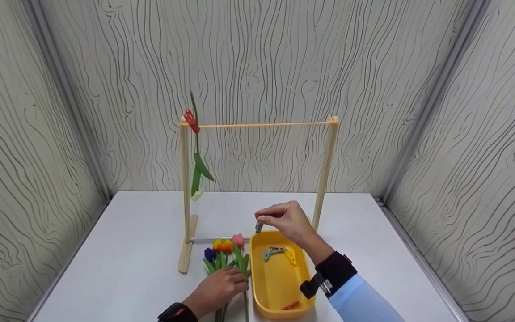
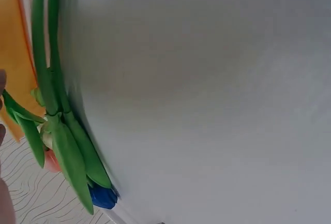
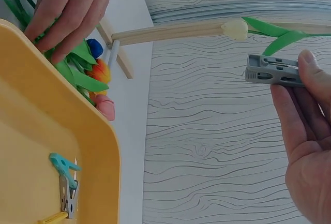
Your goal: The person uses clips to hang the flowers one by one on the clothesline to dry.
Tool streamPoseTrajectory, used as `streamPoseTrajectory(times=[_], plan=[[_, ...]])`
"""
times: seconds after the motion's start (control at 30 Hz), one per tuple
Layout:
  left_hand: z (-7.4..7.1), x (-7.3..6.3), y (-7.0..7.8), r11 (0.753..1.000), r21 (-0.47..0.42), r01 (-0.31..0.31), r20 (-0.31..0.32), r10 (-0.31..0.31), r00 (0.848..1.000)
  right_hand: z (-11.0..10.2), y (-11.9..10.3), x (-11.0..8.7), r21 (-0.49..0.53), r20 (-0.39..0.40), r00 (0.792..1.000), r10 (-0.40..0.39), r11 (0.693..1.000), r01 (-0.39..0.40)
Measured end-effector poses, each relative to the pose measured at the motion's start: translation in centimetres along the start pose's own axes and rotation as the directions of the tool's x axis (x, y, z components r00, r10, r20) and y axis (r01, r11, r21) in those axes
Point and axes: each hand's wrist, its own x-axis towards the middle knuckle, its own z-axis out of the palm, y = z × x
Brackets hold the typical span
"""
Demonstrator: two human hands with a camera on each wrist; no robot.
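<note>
My right hand (image 1: 286, 220) pinches a grey clothespin (image 3: 273, 71) between thumb and fingers, above the far left corner of a yellow tray (image 1: 263, 286). My left hand (image 1: 222, 286) is among the artificial tulips left of the tray, its fingers (image 3: 62, 14) bent down into the green leaves and stems. Whether they grip a stem is hidden. The bunch shows a blue tulip (image 1: 210, 254), orange-yellow tulips (image 1: 227, 246) and a pink tulip (image 1: 238, 239). A white tulip (image 1: 196, 195) hangs head down from the orange cord (image 1: 257, 125), clipped by a red clothespin (image 1: 191, 120).
Inside the tray lie a teal clothespin (image 3: 63, 167), a grey clothespin (image 3: 68, 195), a yellow clothespin (image 1: 291, 256) and a red clothespin (image 1: 291, 305). A wooden frame (image 1: 326, 179) with two posts carries the cord behind the tray. Patterned walls (image 1: 257, 58) enclose the white table (image 1: 119, 250).
</note>
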Motion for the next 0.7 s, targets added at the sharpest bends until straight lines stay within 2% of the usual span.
streamPoseTrajectory(times=[0.07, 0.1, 0.17, 0.27, 0.33, 0.43, 0.5, 0.6, 0.7], plan=[[-0.5, 0.3, 0.1, 0.989, -0.118, 0.091, -0.057, -0.098, 0.994, -0.2, -0.2, 0.1, 0.004, -0.014, 1.000, -0.005, 1.000, 0.005], [-0.7, 0.5, 0.1, 0.974, -0.179, 0.140, -0.083, -0.157, 0.984, -0.2, -0.3, 0.1, 0.004, -0.018, 1.000, -0.009, 1.000, 0.009], [-1.1, 0.8, 0.3, 0.928, -0.297, 0.225, -0.132, -0.273, 0.953, -0.3, -0.4, 0.2, 0.008, -0.027, 0.999, -0.017, 1.000, 0.017], [-1.6, 1.4, 0.3, 0.861, -0.418, 0.290, -0.190, -0.395, 0.899, -0.4, -0.5, 0.3, 0.008, -0.035, 0.999, -0.029, 1.000, 0.030], [-2.0, 1.8, 0.3, 0.831, -0.473, 0.292, -0.224, -0.435, 0.872, -0.5, -0.6, 0.3, 0.009, -0.044, 0.998, -0.039, 0.999, 0.039], [-2.7, 2.4, -0.2, 0.813, -0.515, 0.271, -0.285, -0.461, 0.841, -0.7, -0.6, 0.5, 0.017, -0.068, 0.996, -0.051, 0.998, 0.052], [-3.5, 2.6, -0.6, 0.792, -0.554, 0.257, -0.318, -0.486, 0.814, -0.8, -0.8, 0.6, 0.020, -0.082, 0.995, -0.055, 0.998, 0.057], [-5.0, 3.1, -1.6, 0.751, -0.621, 0.225, -0.370, -0.534, 0.760, -1.1, -1.2, 0.9, 0.012, -0.097, 0.994, -0.058, 0.998, 0.059], [-6.9, 3.8, -2.6, 0.710, -0.679, 0.184, -0.419, -0.581, 0.698, -1.4, -1.9, 1.2, 0.003, -0.106, 0.992, -0.064, 0.998, 0.065]])
